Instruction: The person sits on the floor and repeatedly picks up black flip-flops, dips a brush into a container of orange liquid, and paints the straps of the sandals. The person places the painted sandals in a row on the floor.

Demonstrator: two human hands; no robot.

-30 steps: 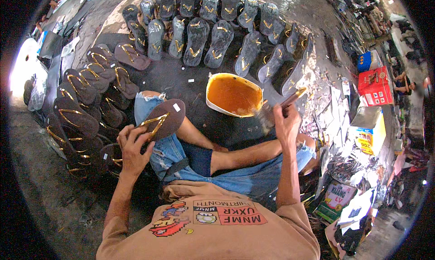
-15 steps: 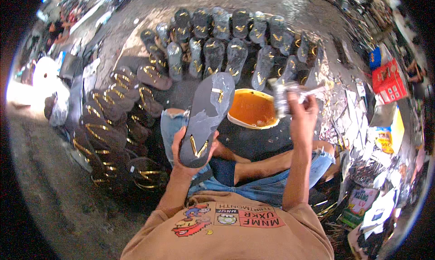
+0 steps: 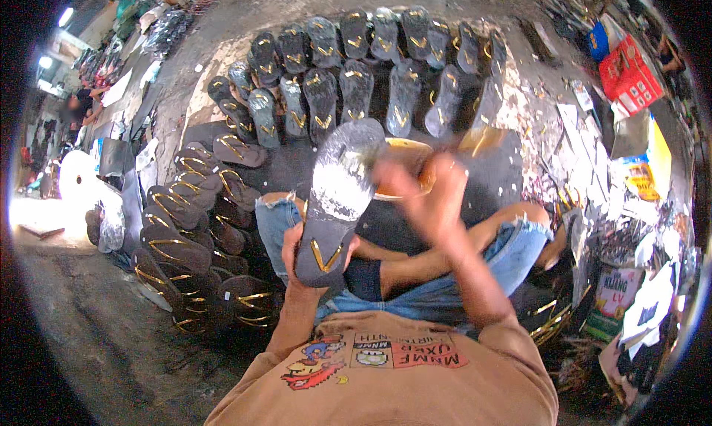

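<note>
A dark flip-flop sole [image 3: 337, 196] with gold strap ends lies tilted in my left hand [image 3: 295, 259], whose fingers wrap round its near end. A wet, shiny coat covers its upper half, while the near part is matt. My right hand [image 3: 437, 200], smeared by motion, is closed on a brush with a tan handle [image 3: 483, 139]; its head, blurred, is by the sole's right edge. Behind that hand stands a pale tub [image 3: 393, 197] of orange-brown liquid, partly hidden by the hand and the sole.
Rows of coated flip-flop soles [image 3: 356, 84] lie in an arc beyond the tub. Several strapped flip-flops [image 3: 178, 244] are piled on the left. Right of my knees are scraps, a red box [image 3: 630, 73], a yellow box [image 3: 653, 159] and a green-and-white packet [image 3: 614, 300].
My right hand has swung left with the brush, from beyond the tub to the sole. The shiny coat covers more of the sole. My left hand keeps its hold.
</note>
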